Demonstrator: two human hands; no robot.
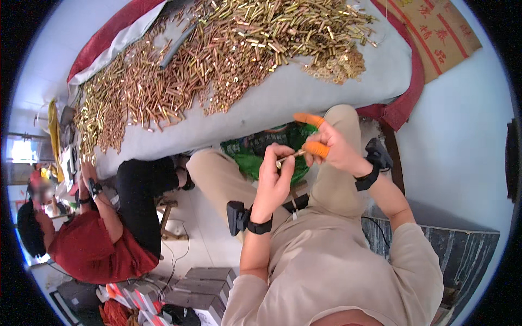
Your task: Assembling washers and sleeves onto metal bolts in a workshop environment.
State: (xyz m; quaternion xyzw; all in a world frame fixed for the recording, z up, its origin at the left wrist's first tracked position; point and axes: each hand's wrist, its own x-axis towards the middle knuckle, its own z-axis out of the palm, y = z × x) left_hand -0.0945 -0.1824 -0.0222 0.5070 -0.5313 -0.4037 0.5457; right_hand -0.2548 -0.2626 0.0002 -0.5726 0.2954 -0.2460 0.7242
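Observation:
My left hand (273, 178) pinches a thin brass-coloured metal bolt (297, 154) in front of my lap. My right hand (338, 151) has its thumb and fingertips closed at the other end of the bolt. Orange finger covers sit on the right thumb and on one finger, which points away from the grip. Fingertips partly hide the bolt, so its exact form is hard to make out. Below both hands, between my knees, is a green printed bag (243, 164). Beyond them a heap of brass-coloured metal tubes (185, 81) spreads over a grey-covered table (304, 92).
Ring-shaped washers (341, 68) lie near the table's right end, with small nuts (231, 89) nearer the middle. A dark grey rod (178, 46) rests on the heap. At left sits a person in red (103, 247), hands at the table. Grey boxes (201, 285) stand behind.

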